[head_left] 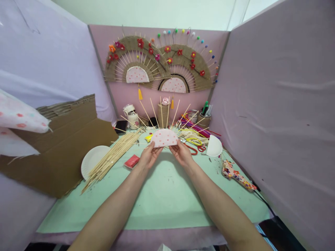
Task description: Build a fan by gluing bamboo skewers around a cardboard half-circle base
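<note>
Between my two hands, above the table, is a half-round fan base (164,137) covered in white cloth with pink dots. Thin wooden sticks (147,113) spread out from its curved edge like rays. My left hand (151,155) grips its lower left corner, thumb on the front and fingers beneath. At the lower right corner, my right hand (182,153) pinches it the same way. Close to my left hand lies a small red packet (132,161). Red-handled scissors (192,150) rest just beyond my right hand.
A bundle of sticks (112,157) overlaps a white paper plate (91,157) at left, beside a large cardboard sheet (60,150). At right are a white half-disc (214,145) and a flower-patterned glue gun (238,176) with its cord. Two decorated fans (204,78) hang on the back wall.
</note>
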Motion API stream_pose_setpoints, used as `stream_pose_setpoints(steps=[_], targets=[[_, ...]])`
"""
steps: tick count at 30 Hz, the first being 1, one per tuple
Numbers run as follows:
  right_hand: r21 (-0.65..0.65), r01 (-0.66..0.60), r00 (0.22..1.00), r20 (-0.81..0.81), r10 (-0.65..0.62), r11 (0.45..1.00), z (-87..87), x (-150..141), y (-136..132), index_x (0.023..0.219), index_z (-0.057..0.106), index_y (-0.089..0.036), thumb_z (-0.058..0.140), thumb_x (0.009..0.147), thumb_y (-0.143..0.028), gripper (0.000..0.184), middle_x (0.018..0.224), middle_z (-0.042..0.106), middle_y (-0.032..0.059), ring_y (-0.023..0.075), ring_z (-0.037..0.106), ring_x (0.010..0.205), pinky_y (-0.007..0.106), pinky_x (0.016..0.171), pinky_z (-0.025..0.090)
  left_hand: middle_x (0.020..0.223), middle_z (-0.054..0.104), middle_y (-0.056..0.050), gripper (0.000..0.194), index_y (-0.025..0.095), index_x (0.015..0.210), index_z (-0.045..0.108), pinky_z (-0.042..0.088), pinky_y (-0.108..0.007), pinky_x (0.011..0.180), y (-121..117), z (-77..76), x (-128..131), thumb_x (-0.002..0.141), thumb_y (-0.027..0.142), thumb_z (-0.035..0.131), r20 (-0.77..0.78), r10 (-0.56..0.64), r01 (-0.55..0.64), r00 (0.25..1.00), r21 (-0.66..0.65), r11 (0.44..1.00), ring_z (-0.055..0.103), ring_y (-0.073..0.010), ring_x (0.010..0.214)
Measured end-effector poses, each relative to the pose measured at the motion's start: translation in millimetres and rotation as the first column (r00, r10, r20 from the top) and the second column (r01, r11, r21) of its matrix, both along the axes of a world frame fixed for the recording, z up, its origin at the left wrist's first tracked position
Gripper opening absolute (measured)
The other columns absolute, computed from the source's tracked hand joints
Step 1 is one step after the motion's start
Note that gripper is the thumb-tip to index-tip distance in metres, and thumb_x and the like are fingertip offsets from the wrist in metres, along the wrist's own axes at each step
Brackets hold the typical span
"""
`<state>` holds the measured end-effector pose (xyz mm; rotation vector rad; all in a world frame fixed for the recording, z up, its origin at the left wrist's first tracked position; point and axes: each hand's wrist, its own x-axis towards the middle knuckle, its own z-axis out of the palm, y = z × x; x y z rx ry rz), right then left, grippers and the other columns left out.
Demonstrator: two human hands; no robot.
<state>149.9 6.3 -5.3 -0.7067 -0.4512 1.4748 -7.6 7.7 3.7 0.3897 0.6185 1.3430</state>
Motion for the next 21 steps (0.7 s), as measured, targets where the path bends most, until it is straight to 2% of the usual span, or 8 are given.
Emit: stream_pose_setpoints(steps=[9,13,17,21], targets=[[-0.025,-0.013,1.000,-0.005,0.013,1.000,3.8,1,-3,0.086,0.067,-0.021,0.068,0.086,-0.036,0.015,0.080,0.076,0.0018,0.0141,0.071,0.078,0.028,0.077,0.059,0.095,0.076,-0.011,0.027,0.011,0.120,0.060,0.048,-0.038,0.106,-5,5.7,1,0.096,0.012,0.048,-0.021,-0.007,0.007,1.000,0.036,0.999,0.073,-0.0158,0.090],[-0.026,-0.002,1.000,-0.018,0.001,1.000,3.4,1,-3,0.087,0.066,-0.024,0.074,0.081,-0.033,0.014,0.080,0.075,-0.0021,0.0118,0.070,0.073,0.024,0.072,0.059,0.096,0.076,-0.012,0.020,0.012,0.110,0.065,0.046,-0.037,0.107,-10,7.8,4,0.095,0.014,0.052,-0.031,-0.068,0.069,0.997,0.051,0.996,0.072,-0.0172,0.095],[-0.012,0.009,0.999,-0.037,-0.010,1.000,1.2,0,-2,0.088,0.065,-0.024,0.076,0.079,-0.028,0.015,0.082,0.076,-0.0038,0.0103,0.070,0.075,0.021,0.072,0.058,0.088,0.076,-0.007,0.019,0.015,0.098,0.068,0.045,-0.036,0.105,-13,8.1,9,0.097,0.025,0.052,0.043,-0.070,0.070,0.997,0.005,0.998,0.071,-0.0161,0.091],[-0.009,0.000,0.999,-0.036,-0.001,1.000,-1.3,-4,-2,0.089,0.066,-0.023,0.078,0.076,-0.027,0.019,0.086,0.076,-0.0022,0.0119,0.071,0.080,0.023,0.076,0.058,0.084,0.074,-0.005,0.024,0.017,0.095,0.069,0.049,-0.033,0.097,-15,10.6,16,0.096,0.035,0.053,0.108,0.011,-0.003,0.994,-0.077,0.997,0.070,-0.0147,0.084]])
